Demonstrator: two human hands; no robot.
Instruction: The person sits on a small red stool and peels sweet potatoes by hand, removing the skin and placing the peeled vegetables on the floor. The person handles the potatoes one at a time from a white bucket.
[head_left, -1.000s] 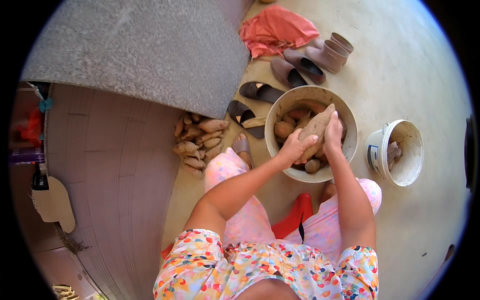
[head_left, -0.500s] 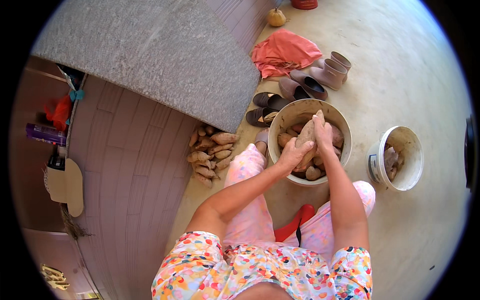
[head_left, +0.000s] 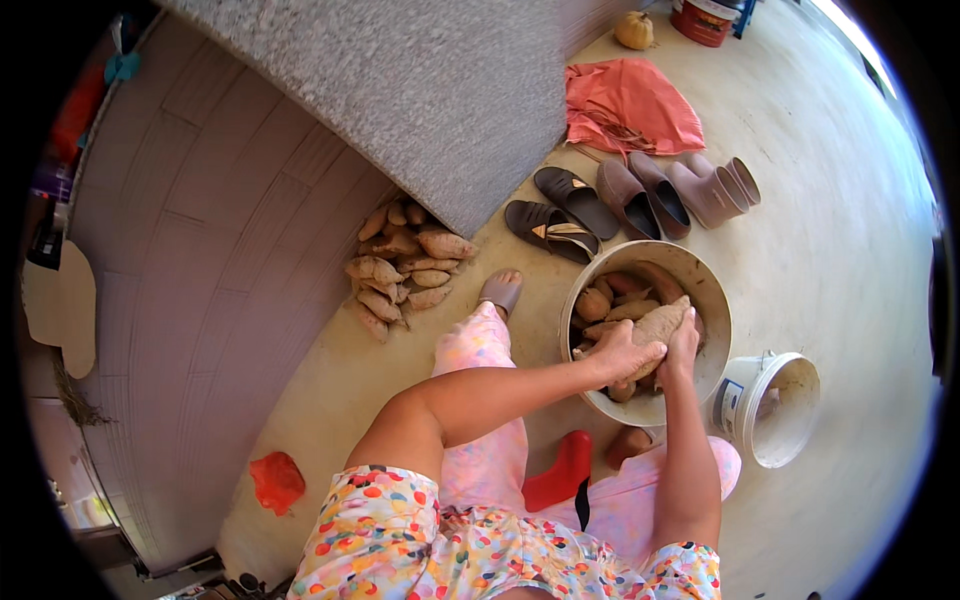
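Observation:
Both hands hold one large, dirt-coated sweet potato (head_left: 658, 326), tilted over a big white bucket (head_left: 718, 300). My left hand (head_left: 622, 354) grips its near, lower left end, with the thumb along its side. Around the far right end closes my right hand (head_left: 683, 347), its fingers partly hidden. Beneath them the bucket contains several more sweet potatoes (head_left: 632, 285), some brownish, some redder. A heap of sweet potatoes (head_left: 395, 262) lies on the floor to the left, against the wall by the stone slab.
A smaller white bucket (head_left: 785, 410) stands at right. Beyond the big bucket are dark slippers (head_left: 555, 222), brown shoes (head_left: 640, 195), short boots (head_left: 715, 190) and a red sack (head_left: 632, 105). A pumpkin (head_left: 634, 30) sits far back; a red plastic bag (head_left: 277, 482) lies at lower left.
The view has swung, so the surroundings sit differently in the picture. Still held in both hands, the sweet potato has turned from steeply upright in the picture to a flatter slant.

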